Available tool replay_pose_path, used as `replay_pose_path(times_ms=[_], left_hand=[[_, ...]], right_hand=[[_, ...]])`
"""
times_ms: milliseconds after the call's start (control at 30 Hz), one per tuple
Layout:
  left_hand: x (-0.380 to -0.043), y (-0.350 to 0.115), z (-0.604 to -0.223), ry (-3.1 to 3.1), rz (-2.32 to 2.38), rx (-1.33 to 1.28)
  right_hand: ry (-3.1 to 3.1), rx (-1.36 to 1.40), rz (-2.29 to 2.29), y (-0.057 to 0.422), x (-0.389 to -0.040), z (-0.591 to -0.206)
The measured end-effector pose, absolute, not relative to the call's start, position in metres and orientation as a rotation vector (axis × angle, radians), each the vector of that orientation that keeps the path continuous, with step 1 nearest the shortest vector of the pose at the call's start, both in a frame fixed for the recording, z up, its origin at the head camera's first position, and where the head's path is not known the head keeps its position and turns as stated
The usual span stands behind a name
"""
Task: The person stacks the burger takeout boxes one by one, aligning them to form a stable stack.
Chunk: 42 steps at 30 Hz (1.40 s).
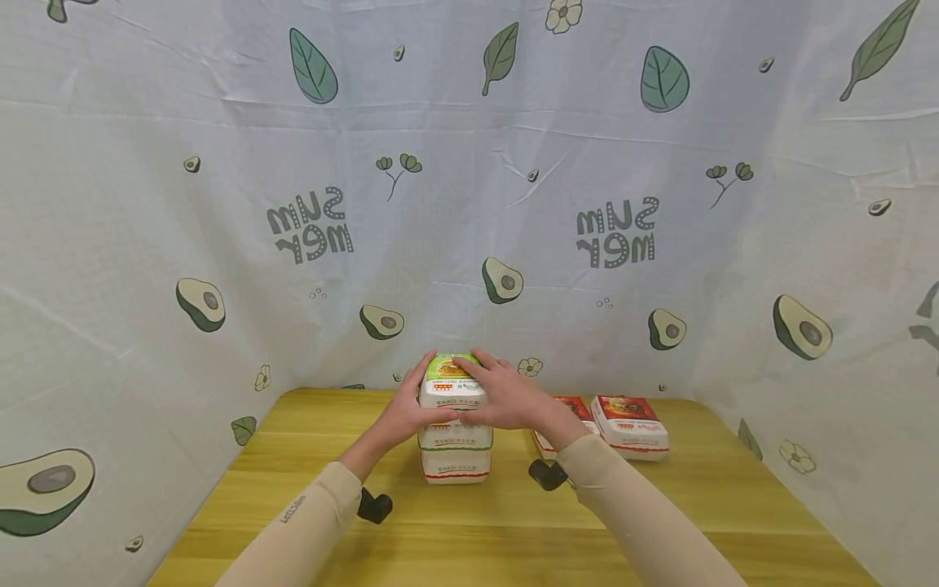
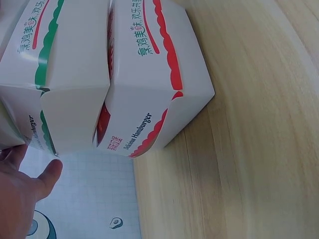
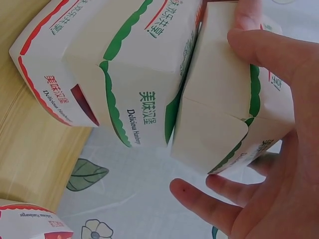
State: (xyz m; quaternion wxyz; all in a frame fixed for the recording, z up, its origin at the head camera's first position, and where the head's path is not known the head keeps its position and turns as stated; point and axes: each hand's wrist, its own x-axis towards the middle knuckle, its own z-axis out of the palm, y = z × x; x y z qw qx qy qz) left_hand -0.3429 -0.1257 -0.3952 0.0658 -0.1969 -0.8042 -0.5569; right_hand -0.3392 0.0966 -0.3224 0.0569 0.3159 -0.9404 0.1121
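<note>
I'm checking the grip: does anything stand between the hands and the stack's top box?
Nothing visible does: the left hand and right hand touch the top box directly; the middle box is beneath it.

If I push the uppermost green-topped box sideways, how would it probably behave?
The green-topped box would likely slide or tip: no fastening to the middle box shows. Flat-sided, it should hardly roll. Its folded card may dent when squeezed.

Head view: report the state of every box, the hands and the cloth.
Top box: closed, gripped
Middle box: closed, stacked
Bottom box: closed, at stack's base
Left red box: partly hidden, seems closed
Right red box: closed
Left hand: grips the top box
Right hand: grips the top box
Cloth: hanging, creased
</note>
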Motion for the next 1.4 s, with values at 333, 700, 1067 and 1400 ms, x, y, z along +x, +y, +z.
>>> replay_pose_path(times_ms=[333, 700, 1067, 1400], left_hand=[[-0.342, -0.126, -0.394, -2.425, -1.65, -0.608], [-0.341, -0.126, -0.393, -2.436, -1.671, -0.578], [-0.343, -0.126, -0.394, -2.41, -1.7, -0.577], [-0.343, -0.125, -0.393, -2.411, -1.679, -0.58]], right_hand=[[-2.834, 0.962, 0.391, 0.104, -0.336, -0.318], [-2.82, 0.953, 0.552, 0.123, -0.333, -0.312], [-2.798, 0.951, 0.631, 0.153, -0.334, -0.313], [-2.803, 0.915, 0.67, 0.179, -0.337, -0.315]])
